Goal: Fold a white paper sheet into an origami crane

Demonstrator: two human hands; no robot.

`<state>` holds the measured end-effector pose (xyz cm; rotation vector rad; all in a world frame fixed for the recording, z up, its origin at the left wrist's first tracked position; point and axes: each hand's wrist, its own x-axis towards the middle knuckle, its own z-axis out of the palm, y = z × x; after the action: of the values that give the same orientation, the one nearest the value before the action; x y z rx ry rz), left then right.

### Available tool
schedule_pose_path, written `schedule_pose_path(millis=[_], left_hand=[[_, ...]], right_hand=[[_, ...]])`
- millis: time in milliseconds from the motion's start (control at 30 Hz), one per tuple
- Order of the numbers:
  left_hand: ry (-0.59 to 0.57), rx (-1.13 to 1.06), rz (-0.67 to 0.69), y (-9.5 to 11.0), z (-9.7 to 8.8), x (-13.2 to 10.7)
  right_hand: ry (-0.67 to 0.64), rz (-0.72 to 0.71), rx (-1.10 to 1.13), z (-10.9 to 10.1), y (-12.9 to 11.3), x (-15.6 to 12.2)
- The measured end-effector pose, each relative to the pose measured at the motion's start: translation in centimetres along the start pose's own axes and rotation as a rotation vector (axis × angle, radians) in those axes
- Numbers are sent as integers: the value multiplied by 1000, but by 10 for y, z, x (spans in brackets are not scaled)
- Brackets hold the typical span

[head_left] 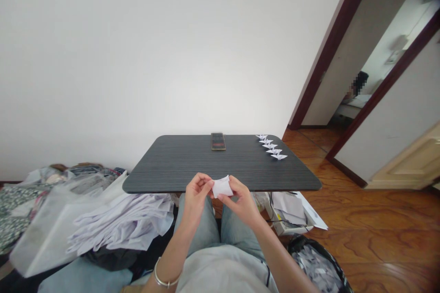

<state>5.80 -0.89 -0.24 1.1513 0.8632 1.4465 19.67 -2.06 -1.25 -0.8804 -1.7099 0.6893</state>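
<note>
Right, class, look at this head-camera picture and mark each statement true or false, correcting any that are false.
1. The left hand and the right hand both hold a piece of white paper. True.
2. The paper cranes sit at the left end of the table. False: they are in a row at the far right of it.
3. A bracelet is on the right wrist. False: it is on the left wrist.
4. The table is dark grey. True.
5. The floor is carpeted. False: it is wood.
</note>
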Motion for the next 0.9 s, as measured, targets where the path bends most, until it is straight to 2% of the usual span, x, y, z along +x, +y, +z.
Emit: schedule_pose_path(millis=[233,467,733,900], left_hand=[[73,26,38,-2,-3,1],[100,107,3,-3,-5,2],[38,129,2,-4,-5,-1],[-24,54,-8,-5,-4,-1]], right_hand=[[-90,11,44,-2,-4,-1],[-50,7,62,2,-2,-1],[27,50,42,3,4,1],[50,75,39,3,3,1]])
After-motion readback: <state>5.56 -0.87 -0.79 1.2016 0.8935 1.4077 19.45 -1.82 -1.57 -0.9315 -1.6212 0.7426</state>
